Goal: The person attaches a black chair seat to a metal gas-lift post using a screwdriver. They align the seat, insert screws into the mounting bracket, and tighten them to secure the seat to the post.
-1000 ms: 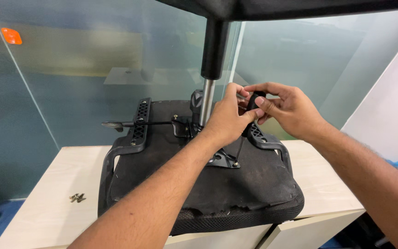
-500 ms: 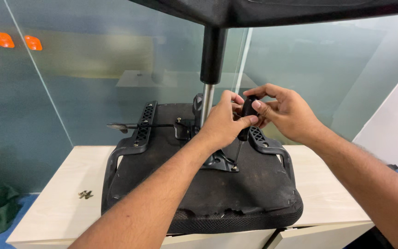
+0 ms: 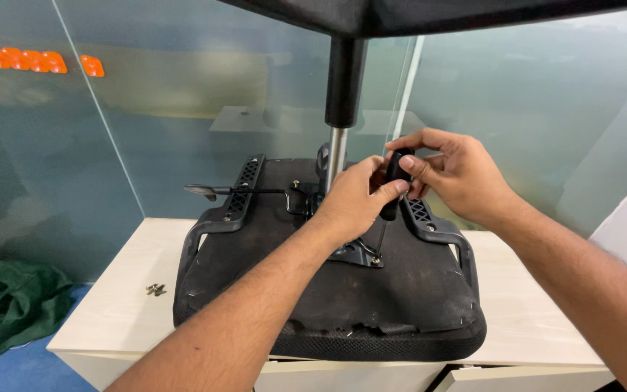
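Both hands gripped a black-handled screwdriver [image 3: 393,190] held nearly upright over the upturned black chair seat [image 3: 328,290], which lay on a pale wooden cabinet [image 3: 103,305]. The left hand [image 3: 353,199] closed around the lower handle and the right hand [image 3: 451,174] pinched its top. The tip met a screw on the metal plate [image 3: 361,254] near the seat's middle.

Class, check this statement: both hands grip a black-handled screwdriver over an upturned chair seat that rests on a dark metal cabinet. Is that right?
One detail is wrong. In the head view, the left hand and right hand do grip the screwdriver over the upturned chair seat, but it rests on a light wooden cabinet, not dark metal.
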